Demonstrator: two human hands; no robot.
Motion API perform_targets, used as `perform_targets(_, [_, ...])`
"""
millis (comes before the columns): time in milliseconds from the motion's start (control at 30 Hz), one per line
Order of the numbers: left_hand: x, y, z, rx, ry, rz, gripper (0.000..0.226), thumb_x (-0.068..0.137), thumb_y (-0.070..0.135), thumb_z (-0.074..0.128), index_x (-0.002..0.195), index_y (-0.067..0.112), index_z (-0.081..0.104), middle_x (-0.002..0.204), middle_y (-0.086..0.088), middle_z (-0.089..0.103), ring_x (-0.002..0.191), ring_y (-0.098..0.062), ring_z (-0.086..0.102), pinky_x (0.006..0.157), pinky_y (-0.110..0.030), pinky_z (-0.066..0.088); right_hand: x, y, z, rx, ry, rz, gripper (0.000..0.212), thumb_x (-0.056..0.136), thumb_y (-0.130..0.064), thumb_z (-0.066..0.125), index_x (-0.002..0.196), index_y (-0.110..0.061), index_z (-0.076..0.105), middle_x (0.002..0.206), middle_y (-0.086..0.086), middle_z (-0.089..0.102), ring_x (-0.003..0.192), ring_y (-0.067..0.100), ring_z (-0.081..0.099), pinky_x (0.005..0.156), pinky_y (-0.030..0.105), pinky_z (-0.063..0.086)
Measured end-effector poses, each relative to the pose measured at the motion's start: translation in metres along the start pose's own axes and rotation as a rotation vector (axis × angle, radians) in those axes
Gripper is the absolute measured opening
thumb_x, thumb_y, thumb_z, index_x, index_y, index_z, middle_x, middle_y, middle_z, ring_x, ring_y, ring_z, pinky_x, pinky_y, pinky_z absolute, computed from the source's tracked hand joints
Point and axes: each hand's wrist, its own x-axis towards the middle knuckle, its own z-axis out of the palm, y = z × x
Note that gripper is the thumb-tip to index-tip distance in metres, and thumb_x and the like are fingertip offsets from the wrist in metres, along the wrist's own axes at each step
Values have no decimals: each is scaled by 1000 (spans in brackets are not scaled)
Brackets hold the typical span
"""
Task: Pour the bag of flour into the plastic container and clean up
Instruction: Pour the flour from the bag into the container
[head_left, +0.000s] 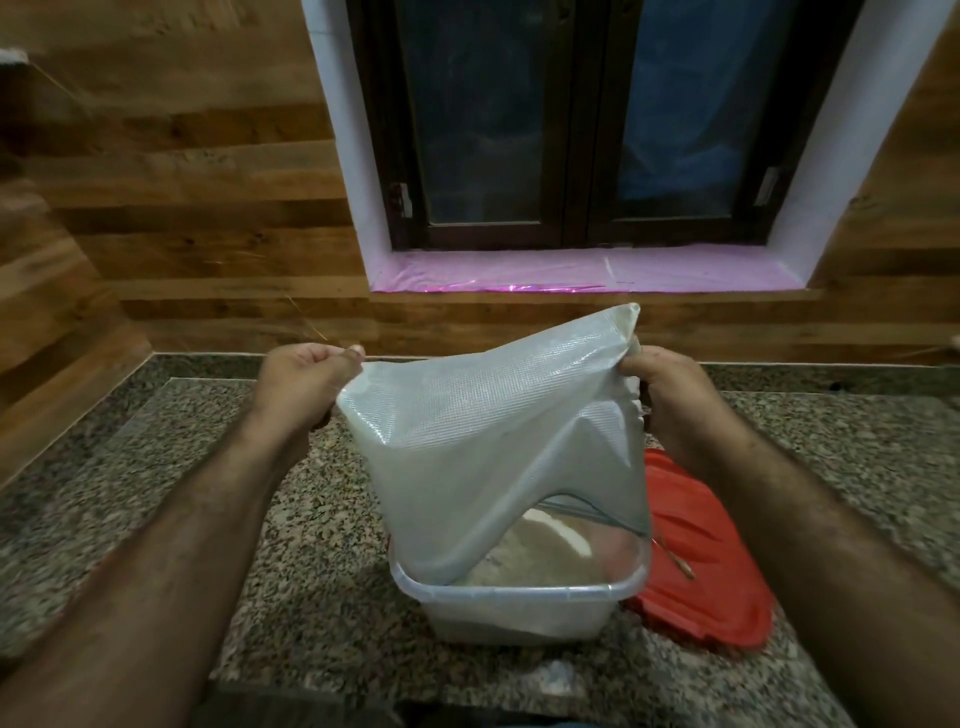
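A translucent white woven flour bag (483, 447) hangs upside down, its open mouth inside the clear plastic container (519, 603) on the granite counter. My left hand (306, 384) pinches the bag's upper left corner. My right hand (670, 400) grips its upper right corner. A mound of pale flour (540, 556) lies in the container under the bag's mouth. The bag looks slack and mostly collapsed.
A red lid (701, 561) lies flat on the counter, right of the container and touching it, with a thin stick-like scrap on top. The speckled granite counter (156, 493) runs to a wood-panelled wall. A window with a pink-lined sill (571, 270) sits behind.
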Motion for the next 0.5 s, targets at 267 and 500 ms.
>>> perform_targets(267, [0, 16, 7, -8, -35, 87, 21, 96, 26, 78, 94, 5, 79, 82, 0, 80, 63, 2, 68, 64, -26, 49, 5, -13, -11, 134, -57, -153, 52, 85, -45, 81, 120, -8, 72, 104, 13, 76, 92, 32, 73, 79, 40, 56])
perform_targets(500, [7, 20, 15, -35, 45, 160, 7, 95, 15, 77, 96, 11, 82, 98, 0, 83, 96, -15, 78, 85, -34, 60, 6, -20, -8, 16, 15, -302, 17, 103, -18, 70, 110, -3, 74, 94, 10, 78, 83, 23, 75, 71, 36, 63])
